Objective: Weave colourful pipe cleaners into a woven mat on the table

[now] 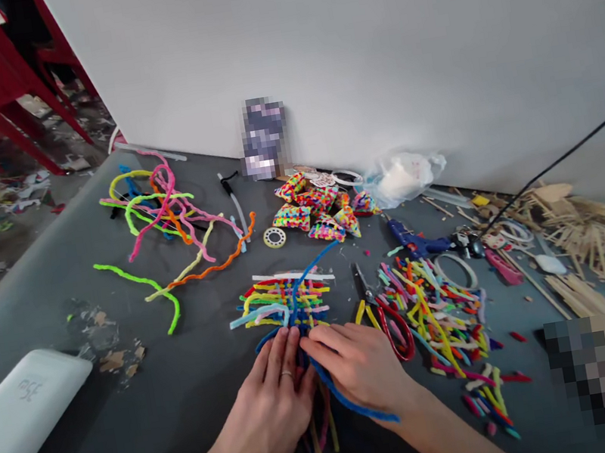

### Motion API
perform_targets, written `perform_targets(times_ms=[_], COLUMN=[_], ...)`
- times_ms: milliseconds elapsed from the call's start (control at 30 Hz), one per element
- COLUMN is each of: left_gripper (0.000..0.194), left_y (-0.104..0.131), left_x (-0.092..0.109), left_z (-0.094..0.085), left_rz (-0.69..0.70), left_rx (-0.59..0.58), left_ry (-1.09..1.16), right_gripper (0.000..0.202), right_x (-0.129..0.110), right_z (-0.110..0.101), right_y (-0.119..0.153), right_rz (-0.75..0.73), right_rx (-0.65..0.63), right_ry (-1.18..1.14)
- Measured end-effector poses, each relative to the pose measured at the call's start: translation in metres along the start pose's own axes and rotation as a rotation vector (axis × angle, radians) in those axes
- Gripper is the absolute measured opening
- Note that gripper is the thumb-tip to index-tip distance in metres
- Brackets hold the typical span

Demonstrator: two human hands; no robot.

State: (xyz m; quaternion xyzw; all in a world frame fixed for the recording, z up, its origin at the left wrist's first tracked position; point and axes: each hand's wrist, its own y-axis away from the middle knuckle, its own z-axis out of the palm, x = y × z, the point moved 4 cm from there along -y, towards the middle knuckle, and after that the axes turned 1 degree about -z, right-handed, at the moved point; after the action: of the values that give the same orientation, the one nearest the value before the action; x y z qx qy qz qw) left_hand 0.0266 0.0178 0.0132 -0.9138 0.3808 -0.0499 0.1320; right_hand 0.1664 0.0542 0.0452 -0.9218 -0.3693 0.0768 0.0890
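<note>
From where I stand, both hands are at work low in the middle of the grey counter (46, 313), over a mat of woven, many-coloured fuzzy stems (307, 296). The left hand (273, 384) has its fingers close together, pressed down at the mat's near end. The right hand (362, 362) is bent inward, its fingertips at the same end, with a long blue fuzzy stem (356, 402) trailing beneath it; whether either hand is pinching, I cannot tell.

The counter's long left edge slants away above chairs and littered floor, and a tall white panel (336, 45) bounds the far side. The left arm has a broad stretch of counter beside it, as far as a rounded white plastic slab (29, 423). The right side is tighter: red-and-yellow-handled scissors (410, 333) lie just beside that hand, with a heap of short, bright cut stems (445, 326) past them.

Grey characters mark the slab's top, but I can't read them surely. The upright phone-shaped object (264, 137) by the panel is pixelated beyond reading.
</note>
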Motion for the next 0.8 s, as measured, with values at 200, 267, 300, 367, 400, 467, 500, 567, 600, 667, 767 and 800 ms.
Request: perform_targets(times_ms=[200,267,300,367,400,467,500,567,600,667,767,800], left_gripper=[0.028,0.033,0.037,0.048,0.056,0.068,0.071,0.071,0.068,0.058,0.036,0.029], left_y=[-0.006,-0.011,-0.014,-0.018,-0.019,-0.018,-0.016,-0.012,-0.010,-0.008,-0.008,-0.009], left_x=[-0.035,-0.049,-0.055,-0.063,-0.065,-0.066,-0.066,-0.064,-0.062,-0.060,-0.059,-0.060], left_z=[-0.016,-0.024,-0.028,-0.033,-0.036,-0.040,-0.042,-0.045,-0.046,-0.045,-0.033,-0.029], left_rz=[0.237,0.282,0.283,0.259,0.256,0.251,0.250,0.247,0.250,0.242,0.115,0.061], left_rx=[-0.160,-0.198,-0.218,-0.276,-0.297,-0.329,-0.332,-0.294,-0.263,-0.210,-0.172,-0.120], left_ry=[0.197,0.320,0.368,0.433,0.447,0.453,0.440,0.384,0.351,0.323,0.438,0.482], right_gripper=[0.024,0.021,0.019,0.016,0.018,0.023,0.022,0.015,0.010,0.007,0.033,0.045], right_x=[0.004,0.007,0.009,0.011,0.013,0.015,0.016,0.017,0.017,0.018,0.021,0.022], right_z=[-0.003,-0.006,-0.008,-0.009,-0.008,-0.006,-0.005,-0.001,0.000,0.003,0.006,0.007], right_y=[-0.001,-0.003,-0.005,-0.008,-0.010,-0.013,-0.013,-0.013,-0.012,-0.009,-0.006,-0.006], right_rz=[0.074,0.093,0.103,0.132,0.155,0.210,0.236,0.296,0.333,0.419,0.506,0.512], right_rx=[-0.168,-0.165,-0.159,-0.144,-0.136,-0.115,-0.100,-0.075,-0.066,-0.055,-0.049,-0.054], right_ry=[-0.128,-0.167,-0.187,-0.237,-0.264,-0.304,-0.315,-0.329,-0.334,-0.341,-0.321,-0.312])
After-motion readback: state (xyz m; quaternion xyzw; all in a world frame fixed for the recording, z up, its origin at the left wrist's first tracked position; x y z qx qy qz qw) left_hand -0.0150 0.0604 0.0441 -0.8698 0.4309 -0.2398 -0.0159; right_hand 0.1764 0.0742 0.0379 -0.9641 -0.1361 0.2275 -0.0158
